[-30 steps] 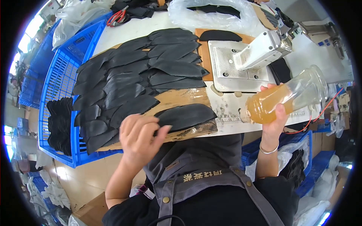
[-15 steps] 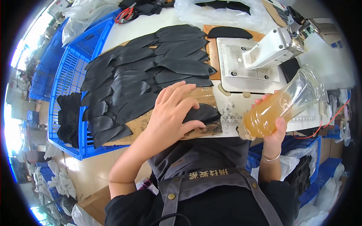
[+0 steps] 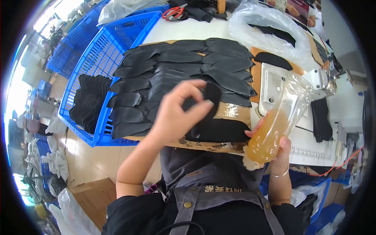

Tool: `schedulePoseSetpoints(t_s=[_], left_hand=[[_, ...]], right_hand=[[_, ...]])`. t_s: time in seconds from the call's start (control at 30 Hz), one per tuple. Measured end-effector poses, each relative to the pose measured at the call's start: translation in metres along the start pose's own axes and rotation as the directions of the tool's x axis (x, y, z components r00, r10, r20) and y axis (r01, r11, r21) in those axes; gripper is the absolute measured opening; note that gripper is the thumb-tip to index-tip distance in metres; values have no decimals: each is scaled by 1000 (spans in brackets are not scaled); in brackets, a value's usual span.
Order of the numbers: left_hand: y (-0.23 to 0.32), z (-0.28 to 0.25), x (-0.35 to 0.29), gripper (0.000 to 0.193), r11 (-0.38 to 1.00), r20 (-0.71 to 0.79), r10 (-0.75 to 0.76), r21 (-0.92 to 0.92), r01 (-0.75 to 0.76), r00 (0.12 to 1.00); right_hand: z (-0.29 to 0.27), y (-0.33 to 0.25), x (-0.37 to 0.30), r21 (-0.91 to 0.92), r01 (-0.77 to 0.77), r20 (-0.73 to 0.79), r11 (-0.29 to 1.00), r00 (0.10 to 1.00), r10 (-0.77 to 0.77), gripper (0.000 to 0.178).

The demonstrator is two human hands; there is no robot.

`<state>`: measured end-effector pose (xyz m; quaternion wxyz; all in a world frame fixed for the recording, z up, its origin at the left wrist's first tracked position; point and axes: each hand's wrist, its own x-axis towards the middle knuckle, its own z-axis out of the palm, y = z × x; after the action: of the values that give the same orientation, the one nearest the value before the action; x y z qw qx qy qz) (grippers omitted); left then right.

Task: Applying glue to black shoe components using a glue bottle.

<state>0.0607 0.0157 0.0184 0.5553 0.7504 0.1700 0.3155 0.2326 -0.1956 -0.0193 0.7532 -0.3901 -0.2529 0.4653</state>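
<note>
My left hand (image 3: 172, 113), slightly blurred, pinches a dark curved leaf-shaped piece (image 3: 213, 94) between thumb and forefinger, lifted above the board. Below it, a matte black piece (image 3: 223, 130) lies near the front edge of the brown board (image 3: 237, 112). Overlapping rows of shiny black leaf-shaped pieces (image 3: 176, 58) cover most of that board. My right hand (image 3: 285, 149) is wrapped round a clear plastic bottle (image 3: 295, 96) of amber liquid, held tilted. Its lower end, crusted with tan residue, is close to the right end of the matte piece.
Left of the board stands a blue crate (image 3: 88, 64) with stacked black wavy pieces (image 3: 89, 100). Red-handled scissors (image 3: 175, 13) lie at the back. A white-armed machine (image 3: 319, 80) and a clear plastic bag (image 3: 270, 21) are on the right. Another person's hands (image 3: 301, 13) show far right.
My left hand has risen from the board with a dark piece in its pinch; a matte black piece now shows beneath. The bottle has come nearer the board. The view has shifted.
</note>
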Motion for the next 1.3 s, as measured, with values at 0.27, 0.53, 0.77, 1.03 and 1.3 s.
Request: schedulePoseSetpoints(t_s=[0.27,0.53,0.77,1.03,1.3], left_hand=[[21,-105,73,19,845,-424,420,505,-176,802],[-74,-68,173,20,386,-9,375,911,-147,927],[-101,-61,171,27,469,46,183,874,-129,982],[-30,-34,108,17,578,26,425,762,-293,905],[-8,-27,-52,27,648,325,299,620,-441,897]], right_hand=[[-17,2,2,249,15,57,968,998,-30,79],[-19,-1,5,128,40,120,991,991,-56,77],[-19,-4,5,159,9,49,987,999,-17,80],[-13,-7,3,94,26,-14,995,1000,-25,77],[15,-19,9,133,134,-10,982,991,-133,75]])
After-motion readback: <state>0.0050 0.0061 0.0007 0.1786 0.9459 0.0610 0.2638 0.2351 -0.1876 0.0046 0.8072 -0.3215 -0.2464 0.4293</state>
